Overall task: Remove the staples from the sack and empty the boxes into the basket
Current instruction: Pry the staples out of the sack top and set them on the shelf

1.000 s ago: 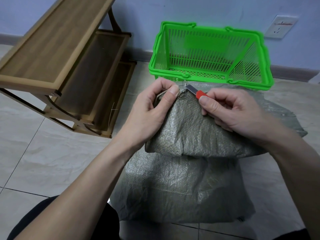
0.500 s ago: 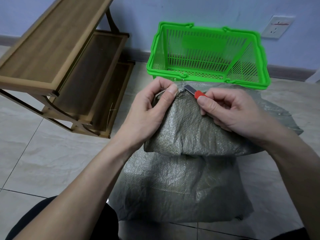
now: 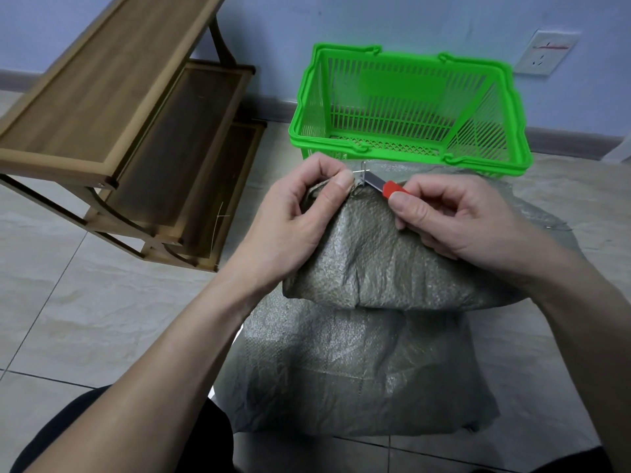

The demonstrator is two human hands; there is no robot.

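Grey woven sack (image 3: pixel 368 363) lies on the tiled floor (image 3: pixel 102 319), its folded top raised, just in front of the green basket (image 3: pixel 409 100). Left hand (image 3: pixel 293 227) pinches the sack's top edge; right hand (image 3: pixel 454 216) grips a red-handled tool (image 3: pixel 382 184) with its metal tip at a staple (image 3: pixel 362 172) beside the left thumb. Wooden shelf (image 3: pixel 119 131) stands left.

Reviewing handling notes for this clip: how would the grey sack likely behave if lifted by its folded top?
The sack is probably floppy: its woven cloth creases and folds where the left hand pinches it. It likely sags under the bulging load. The weave may be slippery, given its sheen.
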